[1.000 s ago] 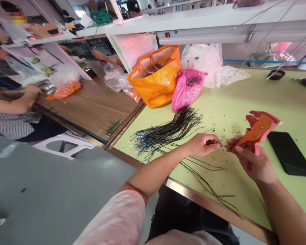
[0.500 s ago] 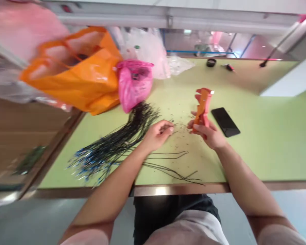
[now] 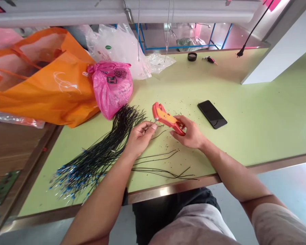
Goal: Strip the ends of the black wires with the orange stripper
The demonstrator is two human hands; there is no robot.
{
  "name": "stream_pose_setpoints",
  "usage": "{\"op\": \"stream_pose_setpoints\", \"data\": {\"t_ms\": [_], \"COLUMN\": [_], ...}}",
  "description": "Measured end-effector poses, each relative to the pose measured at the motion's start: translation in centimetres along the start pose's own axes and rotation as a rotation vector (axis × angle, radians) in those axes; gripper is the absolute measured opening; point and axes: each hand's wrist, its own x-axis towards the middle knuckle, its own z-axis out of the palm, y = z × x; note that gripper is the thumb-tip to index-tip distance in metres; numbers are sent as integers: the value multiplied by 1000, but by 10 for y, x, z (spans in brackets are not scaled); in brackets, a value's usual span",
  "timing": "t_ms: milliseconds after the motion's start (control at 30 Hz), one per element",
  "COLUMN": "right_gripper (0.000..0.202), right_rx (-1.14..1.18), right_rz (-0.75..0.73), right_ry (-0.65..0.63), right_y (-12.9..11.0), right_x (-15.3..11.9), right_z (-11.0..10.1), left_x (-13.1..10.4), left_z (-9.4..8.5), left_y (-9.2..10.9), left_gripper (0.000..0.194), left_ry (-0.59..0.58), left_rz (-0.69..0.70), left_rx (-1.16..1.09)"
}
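My right hand (image 3: 190, 132) is wrapped round the handles of a red and orange hand tool (image 3: 168, 119), whose head points left. Close to that head, the fingertips of my left hand (image 3: 142, 135) pinch the end of a thin black wire (image 3: 156, 120). Whether the wire's tip is inside the tool cannot be made out. A large bundle of black wires (image 3: 105, 146) with blue and silvery ends lies left of and beneath my left forearm. Several separate wires (image 3: 158, 170) lie on the green table nearer its front edge.
Orange bag (image 3: 71, 92), pink plastic bag (image 3: 114, 88) and white plastic bags (image 3: 119, 47) stand at the back left. A black phone (image 3: 212, 114) lies right of my right hand. Black ring (image 3: 192, 56), small keys (image 3: 210, 60) and a hanging plug (image 3: 241, 52) are farther back.
My right hand has turned the tool from upright to pointing left and brought its head beside my left fingertips. The camera view has shifted, so the background sits farther left.
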Motion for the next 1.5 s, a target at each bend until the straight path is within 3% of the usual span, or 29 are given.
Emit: {"op": "stream_pose_setpoints", "data": {"t_ms": [133, 433, 600, 767, 933, 1033, 1233, 1500], "right_gripper": [48, 51, 54, 46, 46, 48, 45, 45], "right_rx": [-156, 320, 427, 227, -157, -304, -397, -389], "right_rz": [-163, 204, 250, 167, -98, -180, -205, -196], "right_ry": [52, 89, 64, 9, 76, 83, 108, 86], "right_y": [-1, 2, 4, 3, 1, 1, 3, 3], "right_x": [-4, 5, 7, 1, -6, -8, -9, -10], "right_z": [6, -1, -2, 6, 14, 17, 20, 22], "left_x": [2, -5, -5, -3, 0, 0, 0, -3], "left_z": [3, 2, 3, 4, 5, 7, 5, -4], "left_y": [-1, 12, 14, 12, 6, 5, 4, -1], "left_gripper": [39, 26, 24, 27, 32, 39, 48, 34], "left_ry": [49, 46, 79, 95, 109, 121, 84, 28], "left_rz": [38, 47, 64, 28, 26, 38, 63, 93], "left_rx": [-3, 147, 184, 105, 6, -33, -3, 193]}}
